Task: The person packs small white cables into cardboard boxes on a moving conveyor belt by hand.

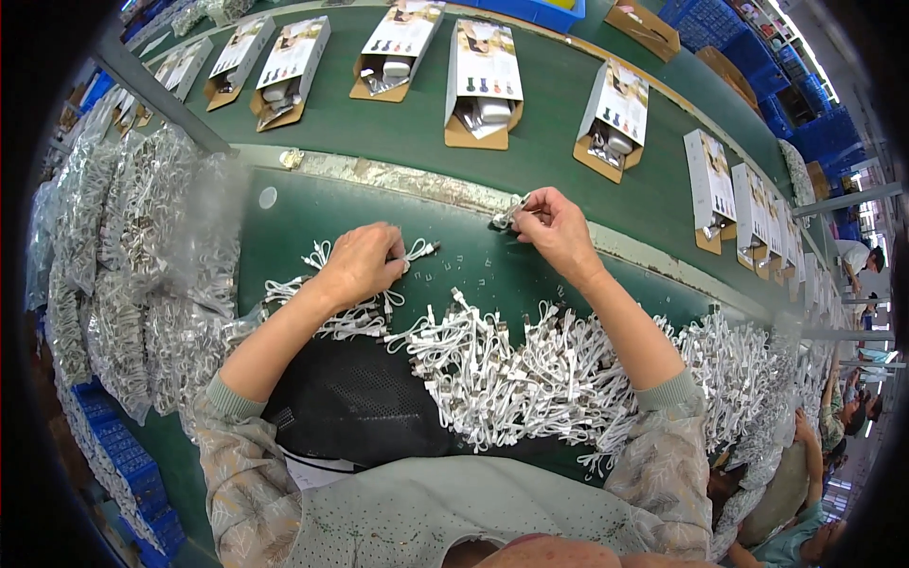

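My left hand (pixel 363 265) is closed at the left of the green bench, its fingers curled round a short white charging cable (pixel 418 251) whose plug sticks out to the right. More white cables lie under and around this hand. Farther right, my right hand (pixel 559 237) pinches a small coiled white cable (pixel 509 213) beside the worn bench rail. Between my hands and the body spreads a large heap of white cables (pixel 530 369) with metal plugs. Small clear plastic bits (pixel 453 270) are scattered on the bench between the hands.
Beyond the rail (pixel 379 180), open white boxes (pixel 485 76) with gadgets inside stand along a green conveyor (pixel 540 123). Bagged cables (pixel 142 246) are piled at left. A black mesh bag (pixel 360 398) lies before me. Blue crates (pixel 814 123) stand far right; other people sit at right.
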